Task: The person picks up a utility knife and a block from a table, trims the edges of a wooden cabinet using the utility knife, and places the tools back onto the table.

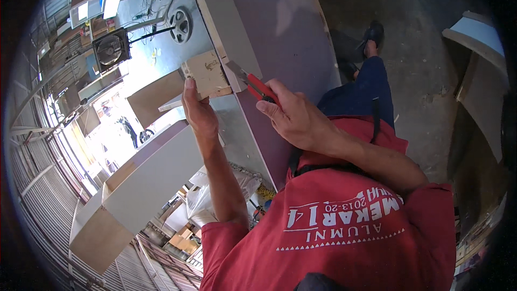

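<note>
My right hand (pixel 295 112) is closed around a red utility knife (pixel 261 87). The knife's blade (pixel 237 70) is out and lies against the grey edge strip (pixel 232 27) of a large mauve panel (pixel 274 16), close to the strip's near end. On the other side of that edge, my left hand (pixel 200 109) grips a pale wooden block (pixel 207 73). Its thumb points up along the block's left end, and the other fingers are mostly hidden. The block sits against the panel's edge, just left of the blade.
A long grey-and-wood box-shaped piece (pixel 145 186) stands at the left. Beyond are a black standing fan (pixel 110 49) with a round base (pixel 181 24) and a brown board (pixel 157 97). Clear plastic wrapping (pixel 202 196) lies below my left forearm. A curved white-topped piece (pixel 479 37) stands at right.
</note>
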A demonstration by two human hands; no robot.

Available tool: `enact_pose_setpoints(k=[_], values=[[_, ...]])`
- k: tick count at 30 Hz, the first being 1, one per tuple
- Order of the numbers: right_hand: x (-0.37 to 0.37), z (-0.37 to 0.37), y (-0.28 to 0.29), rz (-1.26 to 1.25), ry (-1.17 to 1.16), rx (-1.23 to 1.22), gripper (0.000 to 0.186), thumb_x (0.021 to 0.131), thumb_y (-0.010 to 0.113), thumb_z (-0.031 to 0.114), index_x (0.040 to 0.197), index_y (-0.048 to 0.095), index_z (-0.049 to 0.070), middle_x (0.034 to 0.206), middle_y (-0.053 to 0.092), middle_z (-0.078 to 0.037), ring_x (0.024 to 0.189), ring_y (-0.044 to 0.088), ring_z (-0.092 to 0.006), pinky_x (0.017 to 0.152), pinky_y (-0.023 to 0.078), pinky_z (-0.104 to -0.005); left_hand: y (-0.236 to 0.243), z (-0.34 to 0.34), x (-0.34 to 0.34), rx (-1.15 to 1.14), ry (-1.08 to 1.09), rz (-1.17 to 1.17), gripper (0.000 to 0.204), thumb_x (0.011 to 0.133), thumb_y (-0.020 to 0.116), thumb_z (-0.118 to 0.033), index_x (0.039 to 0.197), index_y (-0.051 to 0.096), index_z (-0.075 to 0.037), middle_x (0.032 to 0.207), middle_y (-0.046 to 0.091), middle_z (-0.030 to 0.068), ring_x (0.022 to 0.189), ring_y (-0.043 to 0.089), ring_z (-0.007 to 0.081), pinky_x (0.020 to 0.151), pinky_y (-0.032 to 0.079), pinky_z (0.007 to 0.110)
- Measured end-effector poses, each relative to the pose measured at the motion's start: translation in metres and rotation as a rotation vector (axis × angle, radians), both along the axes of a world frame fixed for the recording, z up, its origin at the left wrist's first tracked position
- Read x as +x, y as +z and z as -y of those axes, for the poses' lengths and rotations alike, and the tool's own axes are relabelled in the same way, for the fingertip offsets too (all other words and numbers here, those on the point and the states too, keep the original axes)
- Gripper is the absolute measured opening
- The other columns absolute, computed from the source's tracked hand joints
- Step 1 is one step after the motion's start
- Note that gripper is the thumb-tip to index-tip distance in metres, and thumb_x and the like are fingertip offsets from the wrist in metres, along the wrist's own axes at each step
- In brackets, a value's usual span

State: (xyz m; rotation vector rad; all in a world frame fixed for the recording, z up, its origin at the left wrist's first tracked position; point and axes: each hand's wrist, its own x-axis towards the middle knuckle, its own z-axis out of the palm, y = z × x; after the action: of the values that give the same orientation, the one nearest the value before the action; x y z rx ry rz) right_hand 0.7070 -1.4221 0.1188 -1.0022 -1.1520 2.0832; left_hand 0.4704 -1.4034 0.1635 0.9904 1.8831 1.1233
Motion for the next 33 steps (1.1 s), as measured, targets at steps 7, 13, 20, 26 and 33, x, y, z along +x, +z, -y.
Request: enact_pose_setpoints(k=[7,13,20,26,33], values=[[-0.007,-0.005,0.004,0.001,-0.038,0.035,0.034,0.103,0.051,0.029,0.114,0.047,-0.004,0.073,0.063,-0.031,0.078,0.065,-0.0530,0.067,0.047,-0.0570,0.003,-0.007,0.005,-0.010,0.001,-0.002,0.053,0.101,0.051,-0.041,0.136,0.052,-0.001,0.130,0.057,0.0142,0.121,0.058,0.0242,0.102,0.047,0.041],[-0.008,-0.007,0.006,0.002,0.007,0.009,0.035,0.103,0.051,0.028,0.115,0.047,-0.004,0.077,0.064,-0.034,0.081,0.065,-0.0527,0.068,0.050,-0.0574,-0.001,-0.004,0.005,0.069,0.047,0.008,0.050,0.102,0.055,-0.038,0.122,0.055,0.007,0.116,0.062,0.0169,0.107,0.065,0.0226,0.095,0.051,0.036],[-0.010,-0.006,0.003,0.003,-0.028,0.040,0.034,0.103,0.050,0.028,0.113,0.046,-0.004,0.073,0.063,-0.033,0.080,0.065,-0.0534,0.066,0.050,-0.0581,-0.004,0.000,-0.011,0.010,0.034,0.000,0.053,0.101,0.051,-0.041,0.137,0.052,-0.002,0.129,0.060,0.0114,0.123,0.057,0.0230,0.101,0.048,0.041],[-0.019,-0.003,0.007,0.035,-0.031,0.081,0.033,0.101,0.052,0.024,0.112,0.044,-0.006,0.072,0.062,-0.035,0.079,0.064,-0.0542,0.064,0.049,-0.0593,0.003,-0.004,0.009,0.036,-0.070,0.017,0.050,0.104,0.049,-0.039,0.122,0.060,0.006,0.114,0.066,0.0154,0.108,0.065,0.0220,0.096,0.051,0.036],[-0.034,0.011,0.001,-0.016,-0.099,0.082,0.031,0.100,0.053,0.019,0.109,0.041,-0.009,0.069,0.061,-0.034,0.073,0.063,-0.0552,0.062,0.050,-0.0597,0.002,0.000,0.009,0.020,-0.052,-0.037,0.059,0.101,0.052,-0.043,0.137,0.050,0.003,0.126,0.061,0.0166,0.117,0.062,0.0255,0.099,0.049,0.040]])
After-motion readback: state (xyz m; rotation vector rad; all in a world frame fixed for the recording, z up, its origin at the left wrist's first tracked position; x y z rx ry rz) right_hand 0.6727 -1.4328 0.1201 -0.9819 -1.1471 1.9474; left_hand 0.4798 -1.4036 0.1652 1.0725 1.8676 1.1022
